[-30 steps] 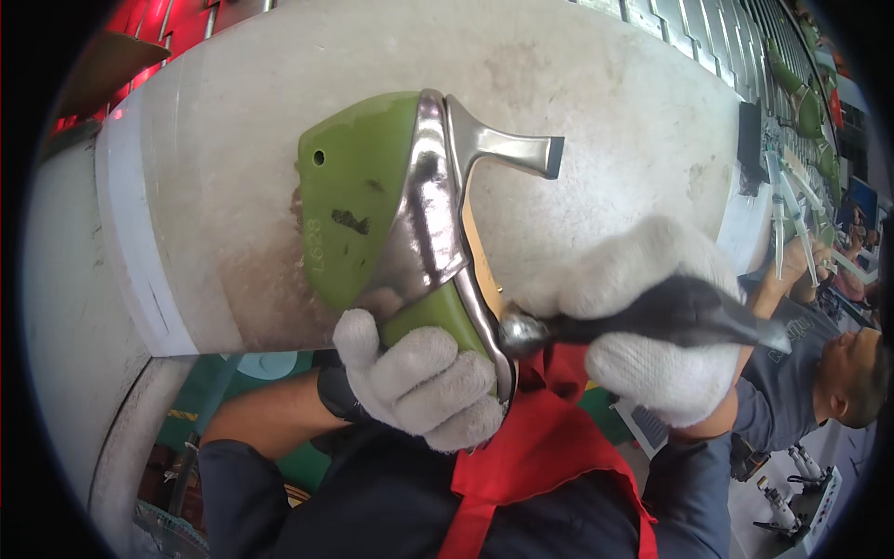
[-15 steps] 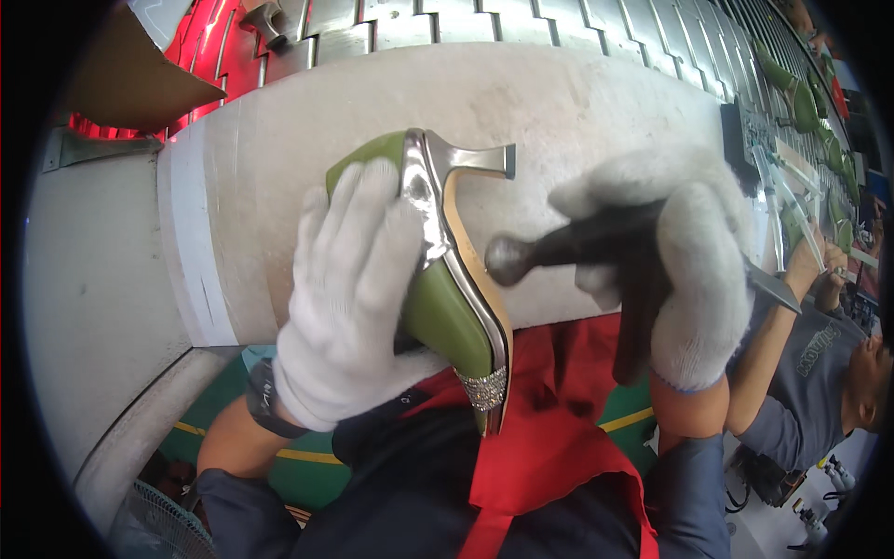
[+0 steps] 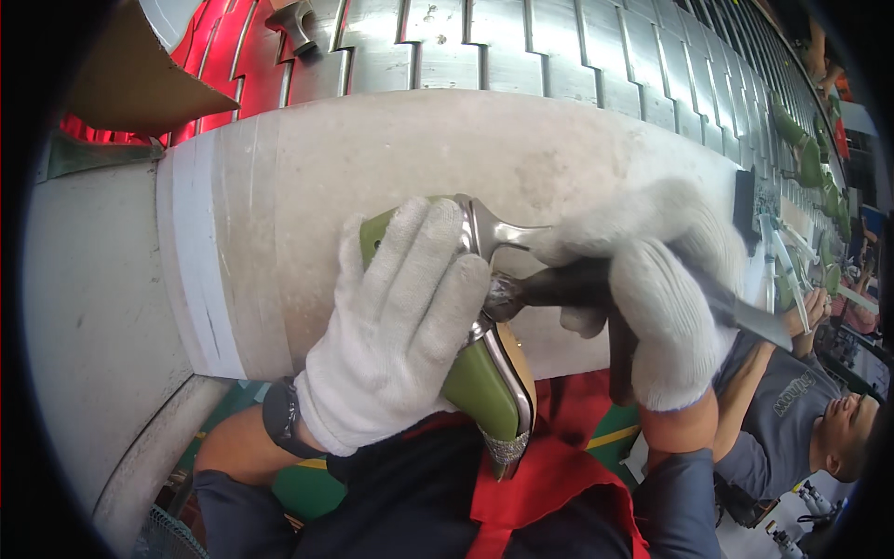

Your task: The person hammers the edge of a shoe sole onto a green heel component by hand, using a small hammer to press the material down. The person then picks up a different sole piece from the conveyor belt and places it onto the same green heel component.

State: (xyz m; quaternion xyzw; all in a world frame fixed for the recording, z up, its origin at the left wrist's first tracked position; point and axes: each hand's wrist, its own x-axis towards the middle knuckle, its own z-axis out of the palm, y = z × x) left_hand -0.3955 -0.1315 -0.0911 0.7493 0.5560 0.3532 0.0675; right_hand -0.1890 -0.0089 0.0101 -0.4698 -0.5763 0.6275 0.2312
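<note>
My left hand point(image 3: 400, 335), in a white knit glove, grips a green high-heeled shoe point(image 3: 484, 391) lying on its side. The shoe has a metallic trim, a slim silver heel point(image 3: 514, 235) pointing right and a glittering band point(image 3: 506, 449) near the toe. My gloved right hand point(image 3: 666, 298) is closed around a dark hammer point(image 3: 559, 287). The hammer's rounded face meets the sole side of the shoe, just below the heel and close to my left fingertips. Its flat tail sticks out to the right of the hand. The hammer's handle is mostly hidden by my right hand.
Under the shoe is a pale padded work surface point(image 3: 400, 140). Beyond it runs a slatted metal conveyor point(image 3: 503, 47) with a loose metal piece point(image 3: 293, 26) on it. Cardboard point(image 3: 140, 74) juts in at far left. A co-worker point(image 3: 782, 438) sits at right, near several green shoes point(image 3: 808, 163).
The shoe and my left hand have shifted down and slightly right in the picture. The hammer, earlier apart from the shoe, now meets its sole side.
</note>
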